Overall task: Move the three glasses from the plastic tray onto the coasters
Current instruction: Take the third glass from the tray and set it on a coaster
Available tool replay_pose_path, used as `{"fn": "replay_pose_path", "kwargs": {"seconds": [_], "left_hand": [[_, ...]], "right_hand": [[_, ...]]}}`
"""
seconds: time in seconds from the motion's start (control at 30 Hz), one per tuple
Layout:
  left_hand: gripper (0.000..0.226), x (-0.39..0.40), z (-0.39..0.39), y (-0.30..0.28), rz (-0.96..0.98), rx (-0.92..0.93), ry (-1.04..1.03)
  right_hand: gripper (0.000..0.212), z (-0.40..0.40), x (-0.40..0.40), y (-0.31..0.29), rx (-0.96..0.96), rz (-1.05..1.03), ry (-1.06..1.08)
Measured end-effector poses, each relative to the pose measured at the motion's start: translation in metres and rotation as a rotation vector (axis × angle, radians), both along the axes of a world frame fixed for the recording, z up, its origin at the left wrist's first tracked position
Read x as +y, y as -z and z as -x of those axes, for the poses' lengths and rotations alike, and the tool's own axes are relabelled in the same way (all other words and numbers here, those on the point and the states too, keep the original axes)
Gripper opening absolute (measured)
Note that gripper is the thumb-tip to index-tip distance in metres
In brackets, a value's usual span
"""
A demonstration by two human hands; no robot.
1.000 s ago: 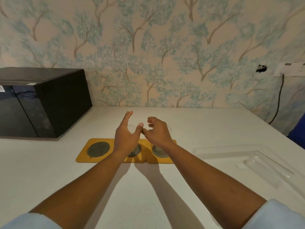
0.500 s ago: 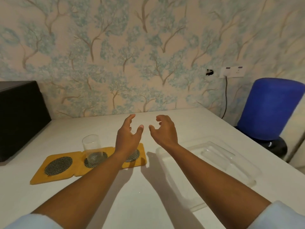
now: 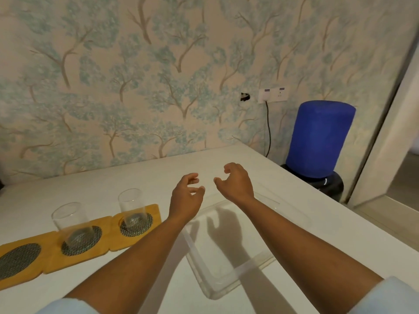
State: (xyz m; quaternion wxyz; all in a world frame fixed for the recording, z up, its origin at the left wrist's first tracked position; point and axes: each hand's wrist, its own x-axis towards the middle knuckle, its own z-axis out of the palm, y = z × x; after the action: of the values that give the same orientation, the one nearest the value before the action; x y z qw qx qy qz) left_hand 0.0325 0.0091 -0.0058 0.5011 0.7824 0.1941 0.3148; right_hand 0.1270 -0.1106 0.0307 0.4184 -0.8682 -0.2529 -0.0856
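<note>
Done: 2 glasses [image 3: 132, 209] stand on coasters [image 3: 138, 220].
Left: 1 coaster [image 3: 19, 260] bare; third glass not visible in tray [image 3: 199, 264].
Left hand [image 3: 187, 196]: empty, fingers spread.
Right hand [image 3: 235, 183]: empty, fingers curled.

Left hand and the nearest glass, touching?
Apart. In the head view the left hand hangs open in the air, with bare white table plainly visible between it and the glass standing on the right coaster.

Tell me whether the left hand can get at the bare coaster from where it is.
Probably yes. The left hand hovers open and empty, and the bare coaster lies uncovered at the row's left end; the arm would have to cross over the two glasses.
</note>
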Motion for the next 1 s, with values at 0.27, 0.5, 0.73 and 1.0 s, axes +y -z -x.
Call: {"fn": "replay_pose_path", "kwargs": {"seconds": [0.27,0.5,0.73,1.0], "left_hand": [[0.04,-0.032,-0.051,0.028,0.232,0.323,0.173],[0.043,-0.053,-0.089,0.047,0.493,0.397,0.185],[0.052,-0.067,-0.112,0.057,0.422,0.435,0.188],[0.037,-0.076,-0.115,0.064,0.59,0.374,0.22]], "right_hand": [[0.051,-0.042,-0.034,0.023,0.063,0.138,0.098],[0.05,-0.068,-0.054,0.045,0.121,0.316,0.154],[0.058,-0.081,-0.066,0.059,0.175,0.679,0.063],[0.055,-0.079,-0.069,0.058,0.318,0.574,0.047]]}}
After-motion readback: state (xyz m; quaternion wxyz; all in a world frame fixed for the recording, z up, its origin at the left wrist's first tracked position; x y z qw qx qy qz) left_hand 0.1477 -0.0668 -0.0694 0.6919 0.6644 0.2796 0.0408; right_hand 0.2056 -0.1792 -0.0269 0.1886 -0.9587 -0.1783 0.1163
